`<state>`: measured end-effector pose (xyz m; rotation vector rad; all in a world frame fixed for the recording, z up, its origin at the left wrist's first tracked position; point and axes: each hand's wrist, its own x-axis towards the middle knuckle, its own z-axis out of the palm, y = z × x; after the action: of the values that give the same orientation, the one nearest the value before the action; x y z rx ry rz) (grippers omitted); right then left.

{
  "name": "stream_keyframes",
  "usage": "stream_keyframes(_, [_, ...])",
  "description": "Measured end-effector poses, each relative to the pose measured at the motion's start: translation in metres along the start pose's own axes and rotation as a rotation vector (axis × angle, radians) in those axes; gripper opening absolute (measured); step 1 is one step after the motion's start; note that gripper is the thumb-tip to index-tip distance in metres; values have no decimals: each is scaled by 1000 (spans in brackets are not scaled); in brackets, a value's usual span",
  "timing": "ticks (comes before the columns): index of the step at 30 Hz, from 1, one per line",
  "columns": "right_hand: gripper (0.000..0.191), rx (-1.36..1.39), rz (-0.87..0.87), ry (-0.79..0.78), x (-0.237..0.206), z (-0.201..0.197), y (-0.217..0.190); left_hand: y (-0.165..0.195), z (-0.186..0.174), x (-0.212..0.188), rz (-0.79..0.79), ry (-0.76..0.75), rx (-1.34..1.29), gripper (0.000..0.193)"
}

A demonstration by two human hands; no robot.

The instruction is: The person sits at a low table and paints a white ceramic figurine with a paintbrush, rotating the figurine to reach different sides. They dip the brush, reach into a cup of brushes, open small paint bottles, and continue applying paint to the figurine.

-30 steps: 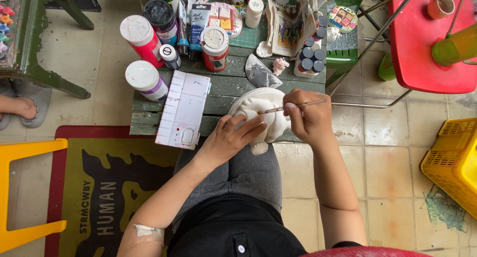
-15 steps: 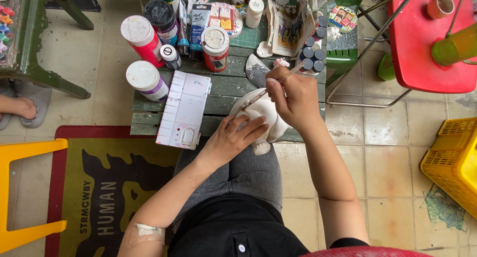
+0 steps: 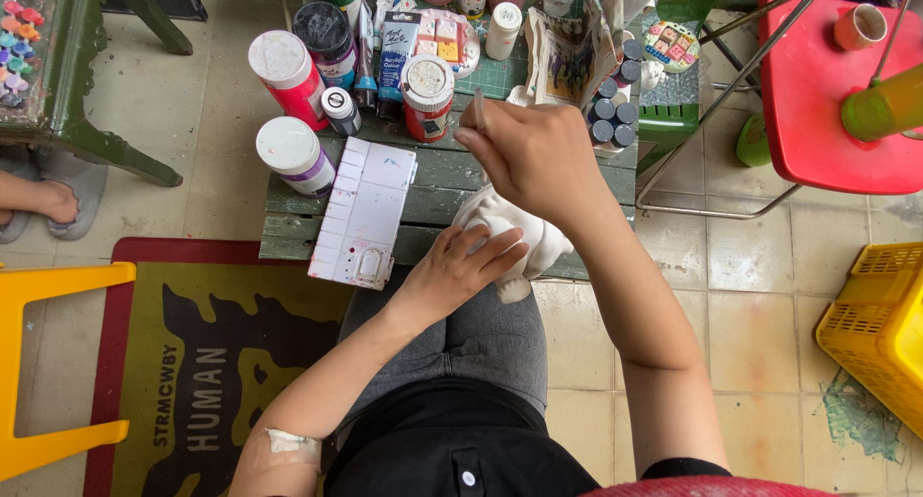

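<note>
Head view: your left hand [image 3: 461,266] grips a white figurine [image 3: 524,236] at the near edge of the green slatted tabletop [image 3: 442,175] — fingers closed around its side. Your right hand [image 3: 534,156] hovers just above it, fingers pinched narrow on a thin brush [image 3: 479,112]. A white paint palette [image 3: 365,209] overhangs the same near edge, just beside the left hand — paint jars [image 3: 288,69] stand along the far side.

Craft painting workspace, paint jars [image 3: 288,69], palette [image 3: 365,209], tiled floor [image 3: 750,314]
</note>
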<state>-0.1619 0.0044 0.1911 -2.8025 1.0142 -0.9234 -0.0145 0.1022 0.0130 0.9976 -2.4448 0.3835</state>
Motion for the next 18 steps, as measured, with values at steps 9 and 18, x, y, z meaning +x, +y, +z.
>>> stream_keyframes(9, [10, 138, 160, 111, -21, -6, 27, -1, -9, 7, -8, 31, -20, 54])
stream_keyframes(18, [23, 392, 441, 446, -82, -5, 53, -3, -13, 10, -42, 37, -118, 51])
